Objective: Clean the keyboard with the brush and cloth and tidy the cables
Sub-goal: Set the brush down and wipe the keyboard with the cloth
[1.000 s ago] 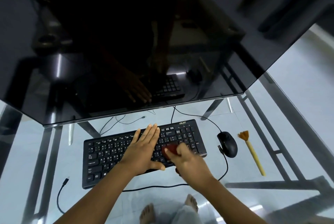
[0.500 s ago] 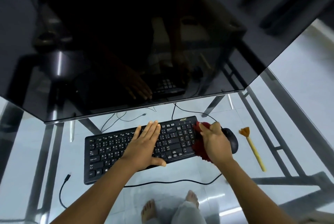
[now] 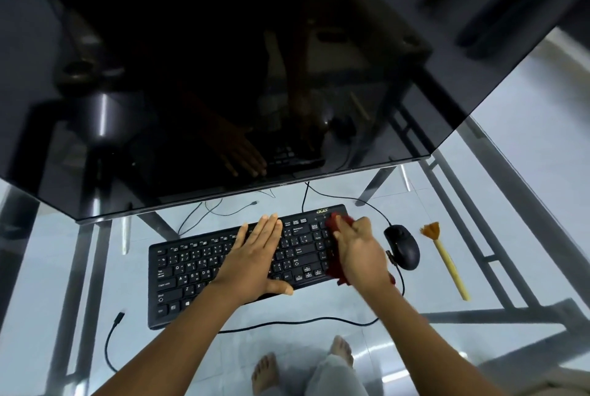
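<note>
Fingers (image 3: pixel 269 229) of left hand (image 3: pixel 255 258) straight, pressed together, flat on keyboard (image 3: pixel 191 264) middle; right hand (image 3: pixel 360 252) curls round cloth (image 3: pixel 335 224) at keyboard's right end. Pin keyboard firmly, wipe short light strokes; brush (image 3: pixel 447 264) lies right of keyboard

The keyboard (image 3: pixel 191 274) carries the brand "acer" in pale letters near its upper right corner (slanted along the edge). White legends on it include Q, W, E, R and "Caps Lock" toward the left; the others are too small to read.
</note>
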Tool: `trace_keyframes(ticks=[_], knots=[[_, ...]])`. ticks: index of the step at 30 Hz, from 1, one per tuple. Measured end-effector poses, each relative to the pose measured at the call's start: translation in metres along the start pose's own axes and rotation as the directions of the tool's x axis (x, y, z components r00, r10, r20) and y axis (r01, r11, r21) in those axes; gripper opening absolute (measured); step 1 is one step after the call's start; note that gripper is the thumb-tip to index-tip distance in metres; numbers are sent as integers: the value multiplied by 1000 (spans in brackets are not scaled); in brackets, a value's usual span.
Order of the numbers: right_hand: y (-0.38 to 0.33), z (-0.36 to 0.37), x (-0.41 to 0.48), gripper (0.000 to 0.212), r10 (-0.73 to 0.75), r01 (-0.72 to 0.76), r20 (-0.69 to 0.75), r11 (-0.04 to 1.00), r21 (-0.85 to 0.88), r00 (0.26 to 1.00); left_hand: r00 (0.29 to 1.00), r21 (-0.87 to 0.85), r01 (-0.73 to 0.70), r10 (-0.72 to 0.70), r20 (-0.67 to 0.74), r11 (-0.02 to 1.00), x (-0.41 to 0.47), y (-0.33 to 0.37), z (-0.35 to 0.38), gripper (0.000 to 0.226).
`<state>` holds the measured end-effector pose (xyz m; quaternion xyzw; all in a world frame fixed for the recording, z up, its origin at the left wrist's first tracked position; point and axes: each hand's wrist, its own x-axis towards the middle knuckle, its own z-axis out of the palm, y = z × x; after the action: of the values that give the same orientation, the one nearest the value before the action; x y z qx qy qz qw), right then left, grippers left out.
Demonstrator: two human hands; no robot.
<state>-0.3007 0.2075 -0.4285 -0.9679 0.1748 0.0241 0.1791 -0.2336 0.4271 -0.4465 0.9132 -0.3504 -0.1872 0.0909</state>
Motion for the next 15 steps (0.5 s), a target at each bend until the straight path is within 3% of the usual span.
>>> trace_keyframes(ticks=[3,4,6,8,10,12,15], knots=[[-21,21,-13,28,-251,245,99,967,65,963,1000,1,6,-6,-7,1000,0,0,-1,129],[-18,19,-8,25,-245,233,108,966,108,964,1000,-2,4,-4,-5,1000,0,0,-1,129],[-7,14,16,36,-127,119,44,982,147,991,1000,-6,3,-3,-4,1000,-1,0,1,129],[7,9,43,39,92,-82,-18,946,315,996,1000,-10,-6,6,-8,1000,-1,-1,1,129],[-3,12,51,34,132,-114,-29,934,339,991,1000,-22,-6,5,-19,1000,-1,-1,2,129],[-29,23,38,40,-6,-1,26,964,264,1000,1000,-23,1,-2,-23,1000,-1,-1,2,130],[-40,25,17,50,-265,242,130,955,171,955,1000,-5,9,-9,-9,1000,-1,-1,2,130]])
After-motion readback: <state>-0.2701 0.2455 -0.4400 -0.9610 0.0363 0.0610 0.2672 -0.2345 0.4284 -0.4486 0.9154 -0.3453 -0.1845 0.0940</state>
